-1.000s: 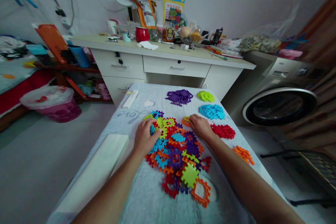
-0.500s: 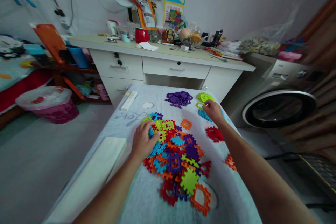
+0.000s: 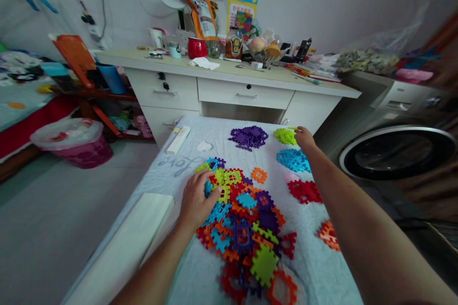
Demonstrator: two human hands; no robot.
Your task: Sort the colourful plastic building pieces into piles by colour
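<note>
A mixed heap of toothed plastic building pieces [image 3: 243,233] in purple, orange, red, blue and green covers the middle of the cloth-topped table. At its left edge rests my left hand [image 3: 198,195], thumb apart from the fingers, touching green window-shaped pieces [image 3: 232,177]. Farther off, my right hand [image 3: 305,137] pinches a green building piece [image 3: 294,128], seen edge-on just over the pile of green pieces [image 3: 284,136]. Purple pieces [image 3: 248,137] lie left of that pile. Blue pieces [image 3: 293,159], red pieces [image 3: 305,191] and orange pieces [image 3: 329,236] form groups nearer me, partly behind my right forearm.
A white desk [image 3: 246,85] with jars and papers stands beyond the table. On the table's left lie a long white box [image 3: 125,248] and a small white box [image 3: 178,140]. A washing machine [image 3: 390,143] is at right, a pink bin [image 3: 77,145] at left.
My right hand has moved away from me, from beside the blue pieces to the green pile, carrying the green piece. My left hand stays on the heap. The view has shifted slightly.
</note>
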